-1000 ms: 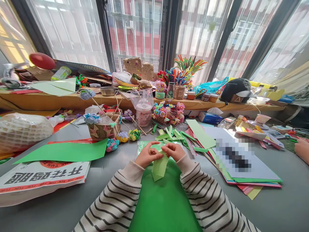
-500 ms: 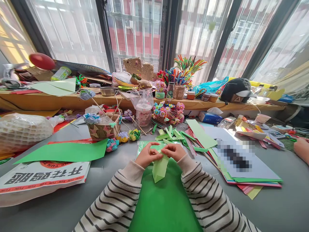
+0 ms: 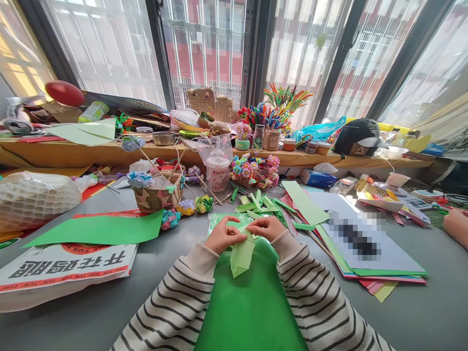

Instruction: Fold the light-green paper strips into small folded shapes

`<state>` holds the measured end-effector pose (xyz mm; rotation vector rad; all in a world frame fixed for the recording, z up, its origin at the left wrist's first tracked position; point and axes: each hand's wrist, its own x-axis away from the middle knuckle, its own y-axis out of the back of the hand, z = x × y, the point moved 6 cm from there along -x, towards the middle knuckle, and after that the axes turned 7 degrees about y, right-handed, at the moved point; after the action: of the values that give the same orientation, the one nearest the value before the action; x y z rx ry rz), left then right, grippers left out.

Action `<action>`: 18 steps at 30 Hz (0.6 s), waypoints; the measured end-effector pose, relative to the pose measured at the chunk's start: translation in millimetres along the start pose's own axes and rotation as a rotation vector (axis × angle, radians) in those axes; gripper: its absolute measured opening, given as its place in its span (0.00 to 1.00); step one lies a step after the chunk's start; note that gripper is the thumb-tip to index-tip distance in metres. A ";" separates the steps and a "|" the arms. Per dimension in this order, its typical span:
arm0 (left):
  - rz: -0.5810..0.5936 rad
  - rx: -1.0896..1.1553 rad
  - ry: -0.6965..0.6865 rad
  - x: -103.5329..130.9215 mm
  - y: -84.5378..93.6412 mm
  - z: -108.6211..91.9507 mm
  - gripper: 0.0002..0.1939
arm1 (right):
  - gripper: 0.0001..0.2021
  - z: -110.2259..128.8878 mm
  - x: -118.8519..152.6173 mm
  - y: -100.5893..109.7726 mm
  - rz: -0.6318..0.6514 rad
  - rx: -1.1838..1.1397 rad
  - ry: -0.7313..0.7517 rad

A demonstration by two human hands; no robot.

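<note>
A folded strip of light green paper (image 3: 242, 257) hangs between my hands, its pointed end toward me. My left hand (image 3: 224, 235) pinches its upper left part between thumb and fingers. With closed fingertips, my right hand (image 3: 267, 228) grips the paper's top end. Beneath both hands lies a shiny green sheet (image 3: 252, 307) on the grey table. Just beyond my right hand is a pile of cut and folded green paper strips (image 3: 261, 202).
Left are a green paper sheet (image 3: 98, 230), a printed bag (image 3: 69, 265) and a basket (image 3: 155, 197) with paper flowers. A lidded cup (image 3: 218, 173) stands ahead. Stacked paper (image 3: 387, 243) lies right, with another person's hand (image 3: 457, 224) at the far edge.
My right hand has shifted slightly to the right along the paper's top end. My left hand and the paper are nearly where they were.
</note>
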<state>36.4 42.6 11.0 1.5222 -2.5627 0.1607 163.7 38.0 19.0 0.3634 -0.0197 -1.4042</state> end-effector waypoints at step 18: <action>-0.017 0.014 -0.027 -1.3 2.0 0.8 0.25 | 0.12 4.5 -0.9 4.1 -0.112 0.021 0.034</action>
<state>35.1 44.5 9.9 1.5613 -2.5738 0.1571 166.4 38.2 24.5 0.4113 0.0144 -1.5093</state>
